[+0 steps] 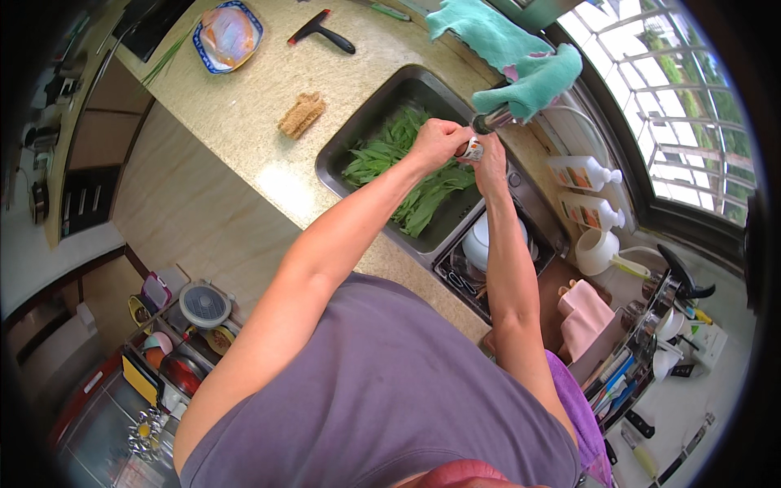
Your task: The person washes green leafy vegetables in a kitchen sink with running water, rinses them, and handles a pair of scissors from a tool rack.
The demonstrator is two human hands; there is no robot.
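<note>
Both hands meet above the sink's left bowl, close to the end of the faucet. My left hand has its fingers closed on a small white container with an orange-marked label. My right hand grips the same container from the other side, and the fingers hide much of it. Below them, a pile of green leafy vegetables lies in the bowl. Whether water is running cannot be told.
Teal cloths hang over the faucet. At right, the second bowl holds a rack with a white bowl. White bottles line the windowsill side. A loofah, a squeegee and a plated fish lie on the counter.
</note>
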